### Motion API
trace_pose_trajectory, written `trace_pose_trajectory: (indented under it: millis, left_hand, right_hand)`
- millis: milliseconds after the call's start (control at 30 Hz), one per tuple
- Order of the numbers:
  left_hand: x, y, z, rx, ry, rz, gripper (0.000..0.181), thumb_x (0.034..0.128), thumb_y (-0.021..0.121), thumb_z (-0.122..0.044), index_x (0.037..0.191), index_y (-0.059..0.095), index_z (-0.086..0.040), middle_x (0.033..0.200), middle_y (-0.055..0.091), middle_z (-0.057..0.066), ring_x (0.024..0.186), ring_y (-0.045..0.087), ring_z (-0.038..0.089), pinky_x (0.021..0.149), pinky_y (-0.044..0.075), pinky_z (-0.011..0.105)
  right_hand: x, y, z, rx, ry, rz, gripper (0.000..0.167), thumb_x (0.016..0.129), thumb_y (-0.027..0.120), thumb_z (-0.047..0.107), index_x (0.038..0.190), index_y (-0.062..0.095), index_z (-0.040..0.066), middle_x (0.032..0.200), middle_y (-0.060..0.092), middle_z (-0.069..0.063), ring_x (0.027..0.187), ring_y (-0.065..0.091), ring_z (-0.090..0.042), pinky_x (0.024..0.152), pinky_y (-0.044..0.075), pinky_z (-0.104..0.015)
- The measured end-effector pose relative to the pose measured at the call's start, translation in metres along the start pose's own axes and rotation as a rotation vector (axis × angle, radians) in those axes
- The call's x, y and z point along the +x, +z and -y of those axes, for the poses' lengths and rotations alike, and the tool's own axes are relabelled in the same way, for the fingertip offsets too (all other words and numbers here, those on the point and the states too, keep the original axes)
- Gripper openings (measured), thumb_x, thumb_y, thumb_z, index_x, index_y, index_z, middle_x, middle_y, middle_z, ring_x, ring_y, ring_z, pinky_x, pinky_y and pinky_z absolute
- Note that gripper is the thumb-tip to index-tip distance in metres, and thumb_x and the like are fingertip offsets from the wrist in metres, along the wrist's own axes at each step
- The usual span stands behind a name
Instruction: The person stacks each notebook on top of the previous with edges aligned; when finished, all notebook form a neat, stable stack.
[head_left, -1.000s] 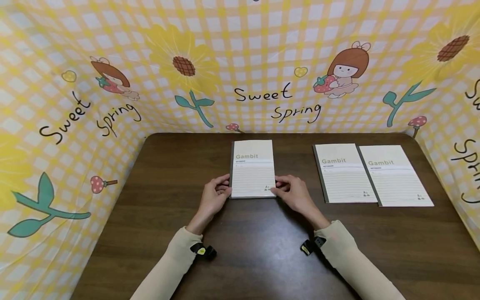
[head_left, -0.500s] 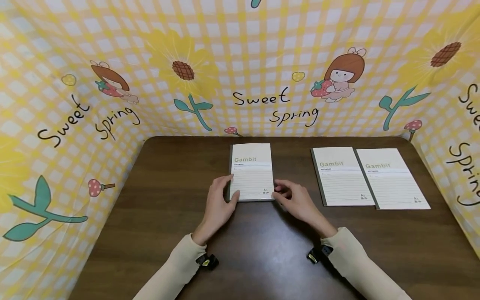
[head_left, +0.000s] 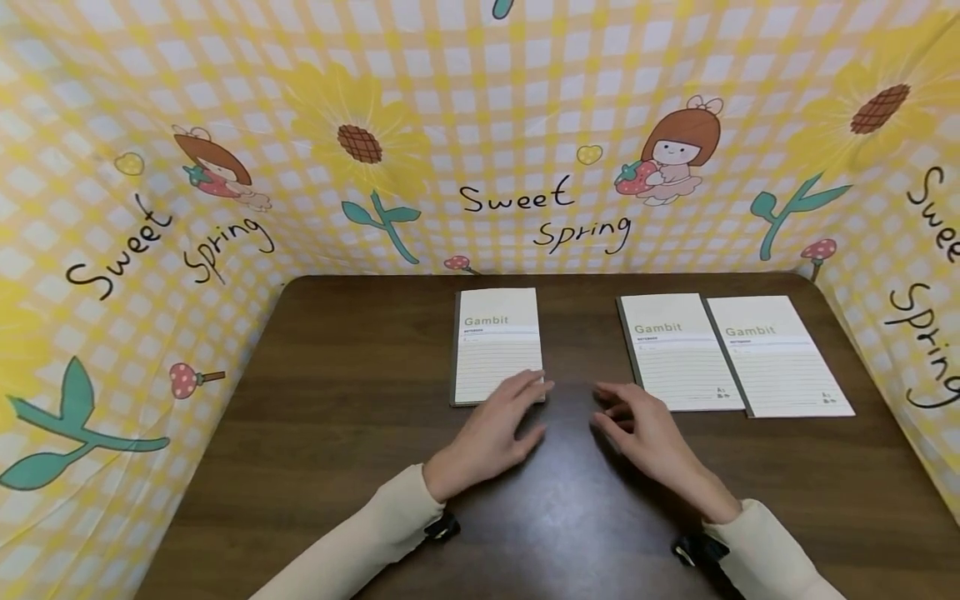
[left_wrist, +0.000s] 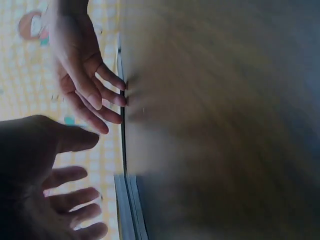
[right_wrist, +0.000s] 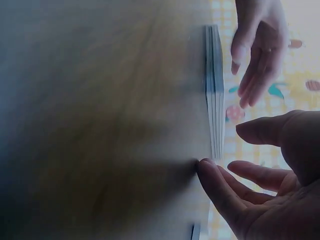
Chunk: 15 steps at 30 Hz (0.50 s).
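Observation:
A neat stack of white Gambit notebooks (head_left: pixel 495 337) with dark spines lies on the brown table. My left hand (head_left: pixel 487 437) hovers over the stack's lower right corner with loosely extended fingers. In the right wrist view, a gap shows between that left hand (right_wrist: pixel 262 50) and the layered edges of the notebook stack (right_wrist: pixel 215 95). My right hand (head_left: pixel 652 437) is to the right of the stack, holding nothing, fingers slightly bent and low at the tabletop. Two more notebooks lie at the right, a left one (head_left: pixel 678 358) and a right one (head_left: pixel 780 362).
The dark wood table (head_left: pixel 360 375) ends at a yellow checked cloth (head_left: pixel 480 125) that rises behind it and on both sides. The right notebook's spine edge meets or slightly overlaps the left one. A small black device (head_left: pixel 697 550) sits at the right wrist.
Both hands have let go of the stack's sides. The left hand has swung right across its lower corner; the right hand has moved right, away from the stack. The notebooks stay in place.

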<state>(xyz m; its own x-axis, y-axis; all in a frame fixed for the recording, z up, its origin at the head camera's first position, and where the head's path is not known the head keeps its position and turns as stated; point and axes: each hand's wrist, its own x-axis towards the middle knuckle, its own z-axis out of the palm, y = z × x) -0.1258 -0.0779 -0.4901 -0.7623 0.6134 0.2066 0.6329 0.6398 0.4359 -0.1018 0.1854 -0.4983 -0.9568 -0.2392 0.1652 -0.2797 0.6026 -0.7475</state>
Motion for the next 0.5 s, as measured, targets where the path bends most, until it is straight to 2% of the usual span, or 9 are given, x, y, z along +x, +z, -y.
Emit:
trace_pose_trajectory:
  millis: [100, 233, 333, 500]
  left_hand:
    - [0.007, 0.005, -0.009, 0.069, 0.089, 0.132, 0.064, 0.1014, 0.07, -0.031, 0.157, 0.046, -0.01, 0.165, 0.043, 0.013, 0.155, 0.04, 0.029, 0.126, 0.036, 0.044]
    - [0.019, 0.011, -0.02, 0.128, 0.167, 0.253, 0.069, 0.1038, 0.065, -0.039, 0.162, 0.038, -0.013, 0.17, 0.035, 0.013, 0.158, 0.033, 0.031, 0.129, 0.031, 0.046]
    - [0.027, 0.017, -0.027, 0.146, 0.191, 0.329, 0.074, 0.1042, 0.062, -0.045, 0.165, 0.032, -0.015, 0.173, 0.029, 0.011, 0.161, 0.028, 0.03, 0.131, 0.027, 0.048]
    - [0.042, 0.028, -0.038, 0.152, 0.193, 0.444, 0.079, 0.1045, 0.056, -0.054, 0.168, 0.023, -0.02, 0.177, 0.016, 0.006, 0.164, 0.018, 0.026, 0.133, 0.021, 0.048]
  right_hand:
    - [-0.012, -0.013, -0.007, -0.023, 0.017, -0.024, 0.044, 0.095, 0.075, 0.006, 0.136, 0.063, -0.004, 0.124, 0.07, -0.022, 0.097, 0.075, -0.03, 0.076, 0.064, -0.034]
    - [-0.024, -0.03, -0.016, -0.058, 0.044, -0.07, 0.043, 0.095, 0.075, 0.007, 0.135, 0.063, -0.004, 0.122, 0.071, -0.022, 0.097, 0.076, -0.034, 0.074, 0.065, -0.036]
    - [-0.034, -0.041, -0.023, -0.09, 0.067, -0.108, 0.043, 0.095, 0.076, 0.007, 0.135, 0.064, -0.004, 0.119, 0.071, -0.022, 0.098, 0.075, -0.037, 0.072, 0.065, -0.037]
    - [-0.049, -0.059, -0.035, -0.179, 0.08, -0.167, 0.042, 0.093, 0.077, 0.007, 0.132, 0.066, -0.005, 0.12, 0.069, -0.024, 0.101, 0.071, -0.041, 0.068, 0.064, -0.039]
